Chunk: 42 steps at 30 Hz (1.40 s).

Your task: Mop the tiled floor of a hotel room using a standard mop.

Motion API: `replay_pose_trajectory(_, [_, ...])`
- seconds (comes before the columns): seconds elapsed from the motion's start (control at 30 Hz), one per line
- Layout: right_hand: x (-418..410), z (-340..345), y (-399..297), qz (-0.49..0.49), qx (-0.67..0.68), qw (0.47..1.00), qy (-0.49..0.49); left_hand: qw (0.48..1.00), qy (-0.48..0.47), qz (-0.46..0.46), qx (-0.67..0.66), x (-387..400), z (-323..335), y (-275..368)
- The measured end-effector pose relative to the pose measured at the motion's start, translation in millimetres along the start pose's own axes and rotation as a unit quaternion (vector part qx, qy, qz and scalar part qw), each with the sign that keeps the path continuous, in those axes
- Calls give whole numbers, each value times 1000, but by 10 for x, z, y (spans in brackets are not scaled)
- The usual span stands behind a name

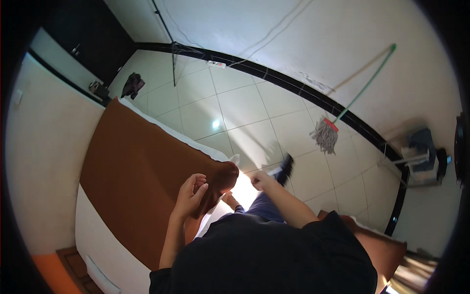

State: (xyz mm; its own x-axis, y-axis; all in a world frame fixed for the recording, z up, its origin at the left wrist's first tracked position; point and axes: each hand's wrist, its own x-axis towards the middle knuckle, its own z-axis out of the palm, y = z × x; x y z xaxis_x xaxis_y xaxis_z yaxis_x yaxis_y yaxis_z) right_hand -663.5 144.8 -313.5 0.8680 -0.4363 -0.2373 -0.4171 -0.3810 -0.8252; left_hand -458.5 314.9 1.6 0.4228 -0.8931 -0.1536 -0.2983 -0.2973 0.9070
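Note:
My left hand (191, 194) is over the near edge of the bed's brown cover (139, 176), fingers loosely curled and apart, holding nothing visible. Beside the bed's corner, a bunched brown fold (226, 176) of the cover bulges out above a white sheet edge (176, 137). My right hand (261, 180) is curled in front of my blue trousers (266, 204), away from the bed. Just past it appears a blurred dark object (286, 169) with a pale strip; whether my hand grips it is unclear. One foot (230, 200) shows by the bed's side.
A string mop (325, 137) with a green handle leans on the wall. A power strip (216, 64) and a thin black stand (173, 55) are along the baseboard. Dark cloth (133, 85) lies on the tiled floor. Another brown-covered surface (382, 242) is at my right.

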Motion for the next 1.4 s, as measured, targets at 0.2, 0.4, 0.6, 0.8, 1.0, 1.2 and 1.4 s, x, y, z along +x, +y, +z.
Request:
replay_pose_trajectory(0.2, [-296,-185,-608,369,768,514,96,993,-109,38,28,48,93,-64])
replay_pose_trajectory(0.4, [-1943,-73,-854,434,679,579,126,969,-213,123,33,228,385,113])
replay_pose_trajectory(0.6, [-2839,248,-1689,368,858,292,208,951,-249,181,11,204,525,57])
replay_pose_trajectory(0.8, [-3065,968,-897,355,814,192,418,949,-280,147,17,-35,521,159])
replay_pose_trajectory(1.0, [-2721,1420,-397,333,837,169,401,932,-313,178,34,-495,721,242])
replay_pose_trajectory(1.2, [-2834,1141,-1250,262,874,305,271,899,-377,211,74,-1245,1056,149])
replay_pose_trajectory(1.4, [-4204,1878,-1369,304,833,375,268,881,-439,165,54,-1800,1230,193])
